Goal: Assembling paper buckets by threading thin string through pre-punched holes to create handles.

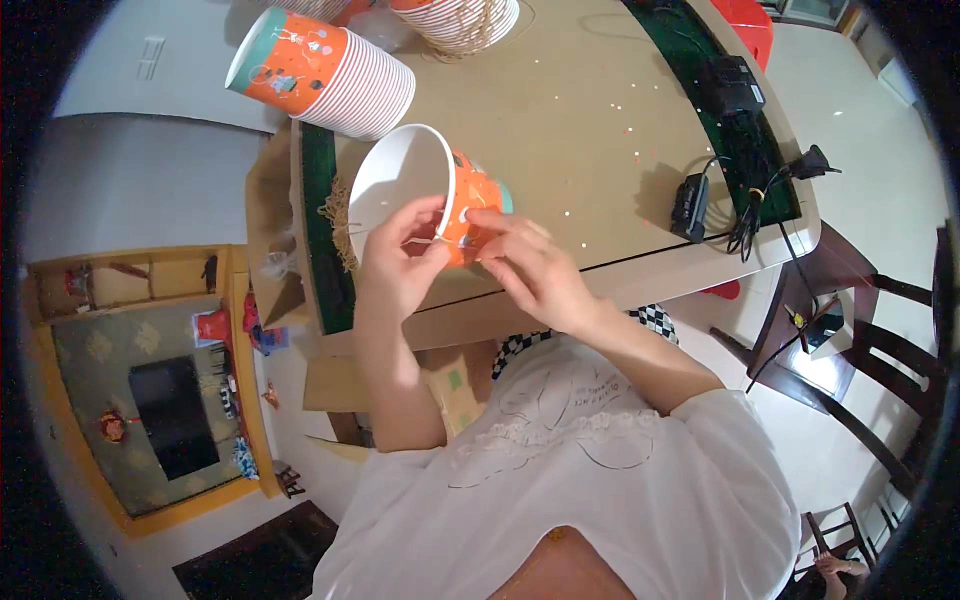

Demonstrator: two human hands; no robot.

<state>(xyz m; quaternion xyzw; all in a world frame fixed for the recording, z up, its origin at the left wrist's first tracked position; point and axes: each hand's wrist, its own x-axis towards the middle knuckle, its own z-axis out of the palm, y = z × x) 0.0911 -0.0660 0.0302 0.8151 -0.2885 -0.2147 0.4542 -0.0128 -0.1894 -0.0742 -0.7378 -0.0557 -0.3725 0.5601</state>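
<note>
A large orange paper bucket [472, 190] with a white inside and a teal base band lies tilted on the table in front of me, its mouth toward the left. My left hand [398, 260] is at the near part of the rim, thumb and forefinger closed on a thin pale strand of twine. On the outside wall, my right hand [532, 262] has its fingers and thumb drawn together against the orange surface; whatever is between them is too small to make out. A bundle of tan twine [338, 215] lies at the table's left edge, beside the bucket's mouth.
A stack of nested orange buckets [330, 75] lies at the far left, with another stack [465, 22] draped in twine behind. Black power adapters [690, 208] and a coiled cable [745, 225] sit on the right. White specks dot the tabletop [560, 120]. Cardboard [272, 215] stands left.
</note>
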